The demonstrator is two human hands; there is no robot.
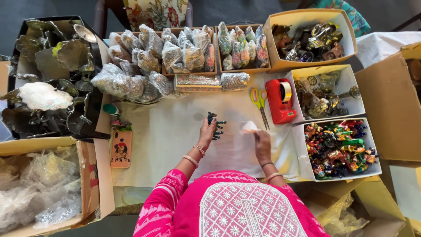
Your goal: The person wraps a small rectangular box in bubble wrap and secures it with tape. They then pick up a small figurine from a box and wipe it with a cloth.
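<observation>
My left hand [206, 132] is shut on a small dark blue and green painted figurine [215, 124], held upright over the cream cloth [166, 136] on the table. To its right, my right hand [262, 142] pinches the edge of a clear plastic wrap [249, 127] that lies on the cloth. The two hands are a short way apart. Bangles are on both wrists, above pink sleeves.
Yellow-handled scissors [260, 102] and a red tape dispenser [280, 100] lie just beyond my right hand. A white box of colourful figurines [337, 149] sits at the right. Boxes of bagged items [188, 50] line the back. A phone [121, 149] lies at the left, near a carton of plastic wrap [41, 184].
</observation>
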